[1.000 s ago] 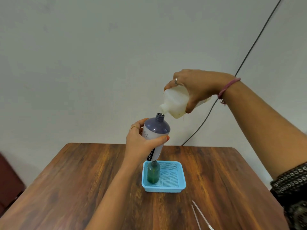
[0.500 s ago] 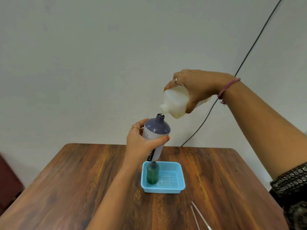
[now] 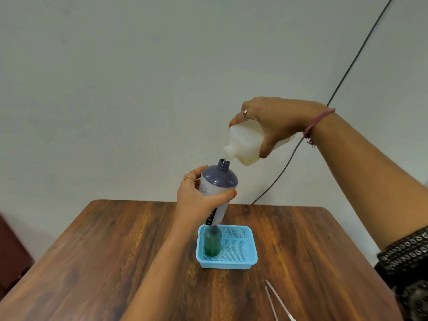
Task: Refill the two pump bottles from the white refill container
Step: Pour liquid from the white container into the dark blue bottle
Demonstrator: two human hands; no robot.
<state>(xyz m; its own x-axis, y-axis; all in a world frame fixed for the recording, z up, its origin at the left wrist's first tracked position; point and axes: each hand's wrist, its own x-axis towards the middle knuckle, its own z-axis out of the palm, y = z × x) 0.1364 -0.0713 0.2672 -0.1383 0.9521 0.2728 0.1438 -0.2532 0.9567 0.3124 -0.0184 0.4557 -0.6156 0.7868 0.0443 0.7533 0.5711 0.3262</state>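
Wooden surface fills lower frame; blue basket at center holds the green bottle, cap off, fill level unclear. Above it, left hand fingers wrapped round the purple bottle, neck open. Right hand fingers grip the tilted white refill container, spout just over that neck. First refill looks underway; green bottle and pumps likely remain.
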